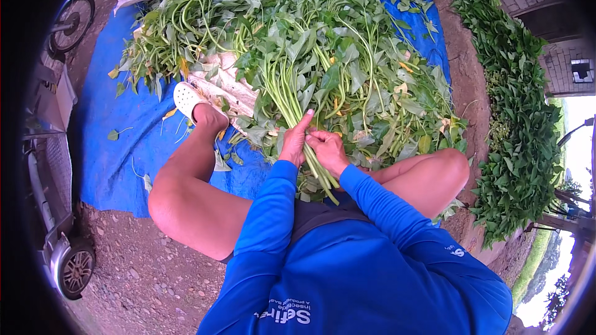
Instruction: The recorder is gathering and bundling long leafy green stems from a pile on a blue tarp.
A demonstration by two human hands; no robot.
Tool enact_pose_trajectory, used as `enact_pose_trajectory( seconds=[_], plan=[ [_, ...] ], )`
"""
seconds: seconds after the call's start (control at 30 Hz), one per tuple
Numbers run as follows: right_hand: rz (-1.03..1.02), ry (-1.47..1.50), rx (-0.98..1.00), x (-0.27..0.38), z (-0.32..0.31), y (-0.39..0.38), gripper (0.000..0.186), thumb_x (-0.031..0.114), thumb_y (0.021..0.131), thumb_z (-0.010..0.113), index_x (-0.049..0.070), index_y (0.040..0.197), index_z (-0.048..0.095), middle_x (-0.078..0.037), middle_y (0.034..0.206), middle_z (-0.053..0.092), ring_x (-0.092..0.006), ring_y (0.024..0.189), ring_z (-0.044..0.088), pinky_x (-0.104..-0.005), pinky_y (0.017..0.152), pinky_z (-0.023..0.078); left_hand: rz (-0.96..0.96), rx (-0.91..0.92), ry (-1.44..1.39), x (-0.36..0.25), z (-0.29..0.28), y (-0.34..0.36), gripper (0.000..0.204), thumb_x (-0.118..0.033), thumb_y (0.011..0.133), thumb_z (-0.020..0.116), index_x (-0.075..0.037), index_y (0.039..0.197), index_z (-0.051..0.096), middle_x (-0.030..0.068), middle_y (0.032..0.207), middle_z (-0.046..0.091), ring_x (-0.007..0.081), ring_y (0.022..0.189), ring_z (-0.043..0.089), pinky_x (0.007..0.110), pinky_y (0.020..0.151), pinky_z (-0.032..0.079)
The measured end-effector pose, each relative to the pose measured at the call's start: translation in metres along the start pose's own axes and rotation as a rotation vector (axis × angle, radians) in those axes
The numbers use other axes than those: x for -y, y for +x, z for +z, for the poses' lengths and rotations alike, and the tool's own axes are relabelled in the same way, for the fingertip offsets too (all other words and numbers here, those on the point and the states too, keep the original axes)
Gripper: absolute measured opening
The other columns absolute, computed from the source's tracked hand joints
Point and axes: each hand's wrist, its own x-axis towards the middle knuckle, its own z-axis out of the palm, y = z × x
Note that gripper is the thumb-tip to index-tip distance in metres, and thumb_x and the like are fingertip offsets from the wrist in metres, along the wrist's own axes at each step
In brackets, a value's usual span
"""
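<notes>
A bunch of long-stemmed leafy greens (282,93) lies across my lap, its leaves pointing away and its cut stem ends toward my body. My left hand (294,141) is wrapped round the stems, thumb pointing up along them. Just to its right, my right hand (328,151) has its fingers closed against the same stems, thumb and forefinger pinched close to the left hand. Whether those fingertips hold anything besides the stems is hidden. Beyond the bunch spreads a big heap of the same greens (354,43), with some yellowed leaves.
A blue tarp (112,149) lies under the heap, with a pale sack (233,90) partly covered by leaves. My left foot wears a white clog (189,100). More greens (515,118) are stacked along the right. A wheeled vehicle (71,267) stands at the left on gravel (155,267).
</notes>
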Motion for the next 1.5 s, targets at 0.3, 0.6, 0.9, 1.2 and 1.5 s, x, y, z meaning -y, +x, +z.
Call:
enact_pose_trajectory(
  seconds=[0.3, 0.6, 0.9, 1.2, 1.5],
  plan=[
    [-0.093, -0.114, -0.430, 0.023, -0.048, 0.086, 0.022, 0.016, 0.095, 0.075, -0.001, 0.109, 0.073, -0.009, 0.097, 0.076, -0.0176, 0.086, 0.070, -0.0326, 0.081, 0.057, 0.167, -0.116, 0.224, -0.082, -0.005, -0.039, 0.012, -0.011, 0.094, 0.073, 0.000, 0.088, 0.070, 0.0051, 0.072, 0.065, 0.0145, 0.055, 0.061, 0.030, 0.051, 0.053],
    [-0.036, -0.539, -0.352, 0.038, -0.081, 0.113, 0.039, 0.020, 0.093, 0.074, -0.001, 0.125, 0.068, -0.024, 0.120, 0.074, -0.0391, 0.107, 0.072, -0.0442, 0.097, 0.055, 0.272, -0.257, 0.250, -0.098, 0.001, -0.047, 0.022, -0.021, 0.094, 0.081, -0.003, 0.088, 0.069, 0.0021, 0.068, 0.057, 0.0131, 0.051, 0.054, 0.028, 0.047, 0.046],
    [0.071, 0.357, -0.010, 0.099, -0.114, 0.076, 0.019, 0.011, 0.101, 0.065, 0.004, 0.119, 0.064, -0.001, 0.097, 0.068, -0.0099, 0.084, 0.062, -0.0302, 0.073, 0.053, 0.201, -0.215, 0.247, -0.087, 0.013, -0.044, 0.024, -0.019, 0.093, 0.081, -0.004, 0.081, 0.066, 0.0024, 0.067, 0.058, 0.0128, 0.052, 0.054, 0.029, 0.049, 0.045],
    [-0.008, 0.862, 0.066, 0.149, -0.146, 0.017, 0.017, 0.013, 0.104, 0.065, 0.006, 0.120, 0.064, -0.002, 0.097, 0.067, -0.0143, 0.082, 0.061, -0.0361, 0.076, 0.055, 0.218, -0.154, 0.287, -0.084, 0.026, -0.057, 0.023, -0.015, 0.092, 0.081, -0.005, 0.080, 0.065, 0.0027, 0.065, 0.057, 0.0138, 0.052, 0.055, 0.030, 0.047, 0.046],
    [-0.422, 0.690, -0.134, 0.195, -0.161, -0.032, 0.017, 0.012, 0.105, 0.066, 0.006, 0.120, 0.065, -0.003, 0.097, 0.067, -0.0094, 0.075, 0.058, -0.0280, 0.063, 0.052, 0.198, -0.113, 0.254, -0.078, 0.025, -0.055, 0.026, -0.020, 0.091, 0.084, -0.005, 0.082, 0.065, 0.0022, 0.066, 0.057, 0.0138, 0.052, 0.056, 0.030, 0.047, 0.047]
  ],
)
